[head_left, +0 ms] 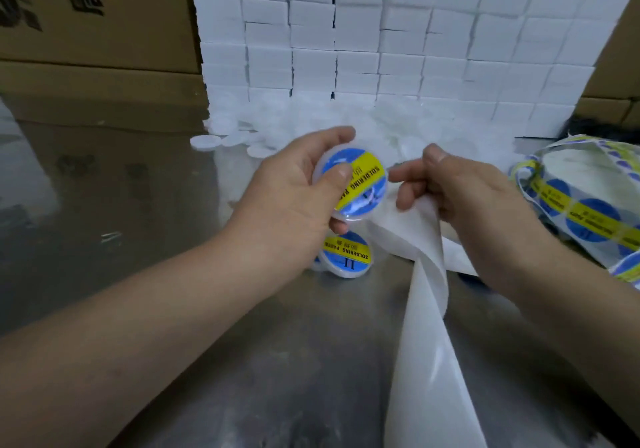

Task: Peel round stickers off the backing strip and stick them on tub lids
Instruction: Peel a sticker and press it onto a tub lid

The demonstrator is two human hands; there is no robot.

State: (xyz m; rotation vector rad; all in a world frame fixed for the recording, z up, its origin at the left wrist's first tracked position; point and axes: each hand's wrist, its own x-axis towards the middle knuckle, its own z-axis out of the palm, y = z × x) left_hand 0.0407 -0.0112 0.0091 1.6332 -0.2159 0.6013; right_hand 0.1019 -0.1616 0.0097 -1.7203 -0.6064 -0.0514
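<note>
Head view over a reflective metal worktop [138,205]. The left hand [294,191] holds a round white tub [375,201] tilted toward the camera above the worktop; its grip is closed on the tub, with the thumb [337,174] pressed on the lid and the fingers curled behind the rim. The lid carries a round sticker [363,174], blue with a yellow band reading "SOLDERING". Just to the right, apart from the tub, the right hand [460,188] has its grip curled around the bare white backing strip [426,309], which twists below the hand and runs down across the worktop to the lower edge. A second labelled tub [344,253] lies on the worktop directly below the left hand, partly hidden by it. At the far right, loops of the sticker roll [588,215] show further blue-and-yellow stickers on their strip. Behind the hands lies a heap of plain white tubs [311,125], blurred by overexposure, at the foot of a wall of stacked white boxes [381,32]. Brown cardboard cartons [93,14] stand at the left.
</note>
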